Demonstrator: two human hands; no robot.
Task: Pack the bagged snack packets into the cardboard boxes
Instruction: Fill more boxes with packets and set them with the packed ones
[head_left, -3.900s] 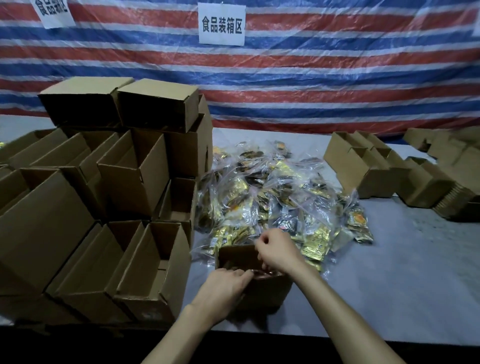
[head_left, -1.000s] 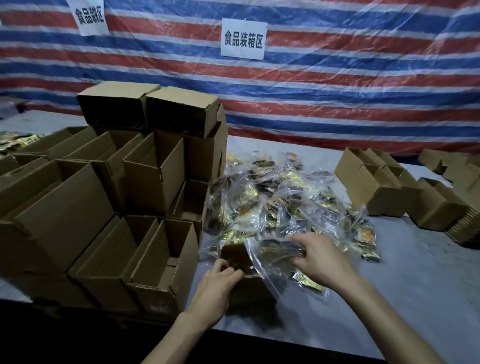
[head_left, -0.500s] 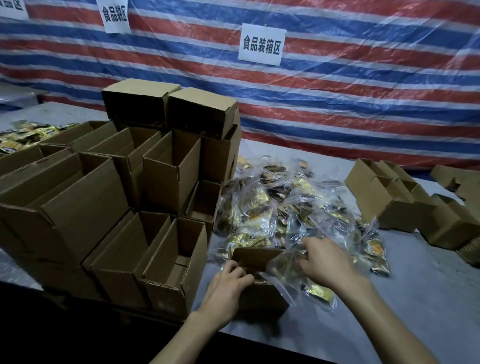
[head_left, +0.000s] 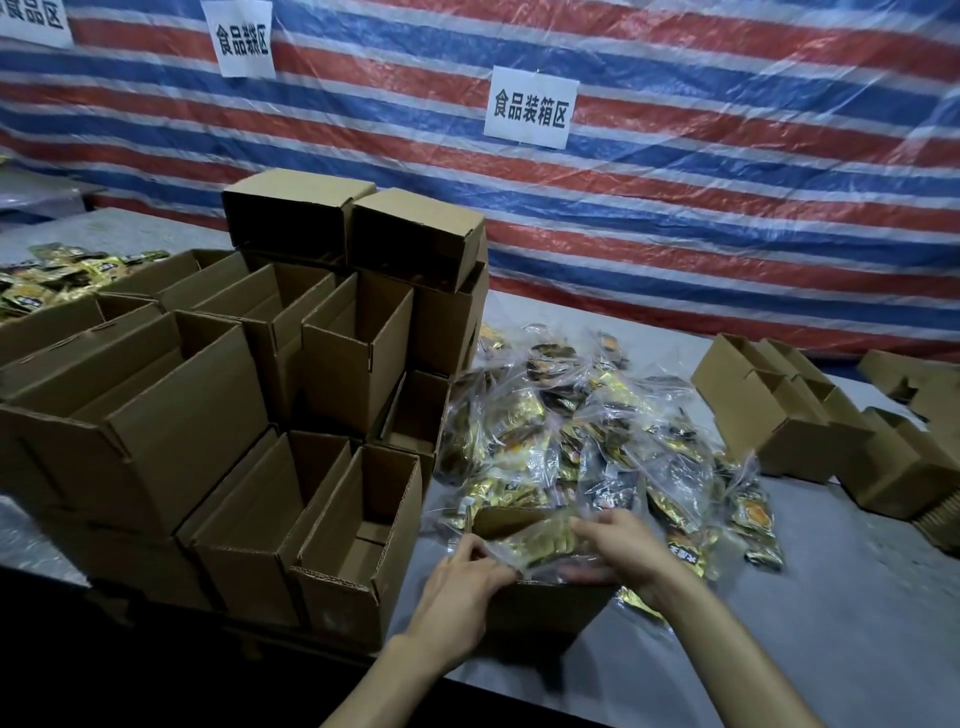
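Nearest the person, the left hand (head_left: 460, 582) grips the near-left corner of an open box (head_left: 545, 610), fingers (head_left: 493, 566) curled over the rim, evidently to steady it. The right hand (head_left: 631, 548) grasps a clear bag (head_left: 545, 545) of gold packets from the right and holds it in the box mouth, partly inside. The bag lies flat, with its long axis running roughly left to right along the opening, which should let it seat without folding. The box stands at the table (head_left: 857, 623) edge. Just beyond lies the pile of bagged packets (head_left: 561, 426), within easy reach. Empty boxes (head_left: 332, 364) are stacked to the left and smaller ones (head_left: 779, 415) to the right. A striped tarpaulin (head_left: 701, 218) hangs behind.
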